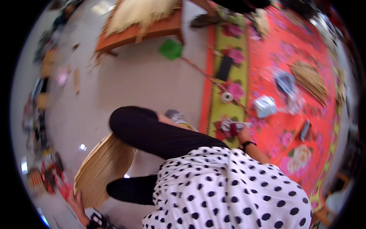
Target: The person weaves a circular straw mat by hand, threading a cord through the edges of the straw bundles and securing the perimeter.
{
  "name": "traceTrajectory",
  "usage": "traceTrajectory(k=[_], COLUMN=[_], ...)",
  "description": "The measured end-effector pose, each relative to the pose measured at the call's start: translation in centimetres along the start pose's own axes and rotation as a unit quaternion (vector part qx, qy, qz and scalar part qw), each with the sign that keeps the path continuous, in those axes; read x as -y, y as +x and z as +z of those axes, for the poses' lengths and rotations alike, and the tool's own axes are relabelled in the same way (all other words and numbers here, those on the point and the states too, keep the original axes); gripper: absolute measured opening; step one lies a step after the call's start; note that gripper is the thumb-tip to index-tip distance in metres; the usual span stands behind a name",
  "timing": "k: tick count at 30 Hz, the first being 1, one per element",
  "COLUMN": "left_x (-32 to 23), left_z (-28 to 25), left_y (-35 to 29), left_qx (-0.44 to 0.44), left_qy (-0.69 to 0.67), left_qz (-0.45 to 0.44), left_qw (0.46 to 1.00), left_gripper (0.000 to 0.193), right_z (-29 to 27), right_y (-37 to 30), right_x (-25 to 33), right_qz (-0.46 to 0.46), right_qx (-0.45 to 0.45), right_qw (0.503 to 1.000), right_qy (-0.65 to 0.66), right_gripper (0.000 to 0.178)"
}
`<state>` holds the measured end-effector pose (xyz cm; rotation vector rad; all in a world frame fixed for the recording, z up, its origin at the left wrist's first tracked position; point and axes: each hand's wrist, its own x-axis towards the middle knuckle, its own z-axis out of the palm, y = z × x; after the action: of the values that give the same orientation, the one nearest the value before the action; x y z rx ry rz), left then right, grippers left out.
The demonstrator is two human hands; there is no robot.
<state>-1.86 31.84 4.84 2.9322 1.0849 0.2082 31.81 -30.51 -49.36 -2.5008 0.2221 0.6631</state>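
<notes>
Glossy floor point(80, 110) shows beneath the straw panel point(105, 168) the left hand point(77, 205) grips, the right hand point(245, 136) well apart, its hold unclear.

Straw panel point(103, 171): rough, ribbed, kinda matt plant fibre
Floor point(152, 84): smooth and properly glossy
Desk point(160, 29): smooth-looking wood
Clear bag point(296, 105): crinkly, shiny plastic
Polka-dot top point(225, 187): plain matt cloth
</notes>
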Motion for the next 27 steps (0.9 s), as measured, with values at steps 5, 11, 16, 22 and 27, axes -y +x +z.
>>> traceTrajectory(k=[5,11,16,22,27], left_x=[-1.5,-2.9,-5.1,-4.9,-2.8], left_z=[-3.5,-4.2,-2.5,-2.5,-2.0], left_y=[-4.5,-6.9,-8.1,-9.5,-9.5], left_qx=[0.019,-0.023,-0.018,-0.021,-0.087], left_qy=[0.060,0.120,0.124,0.135,0.078], left_qz=[-0.077,-0.045,-0.016,0.002,-0.008], left_qw=[0.995,0.991,0.992,0.991,0.993], left_gripper=[0.019,0.021,0.031,0.037,0.037], right_z=[0.5,-2.4,-5.5,-6.9,-8.2], right_y=[2.4,2.6,3.6,2.5,-7.4], right_x=[-2.8,0.7,8.9,27.7,44.7], right_qz=[-0.044,-0.278,-0.291,-0.281,-0.240], right_qx=[0.047,0.169,0.268,0.220,0.339], right_qw=[0.992,0.925,0.903,0.931,0.843], right_qy=[-0.110,-0.196,-0.169,0.069,0.343], right_gripper=[0.032,0.024,0.019,0.019,0.020])
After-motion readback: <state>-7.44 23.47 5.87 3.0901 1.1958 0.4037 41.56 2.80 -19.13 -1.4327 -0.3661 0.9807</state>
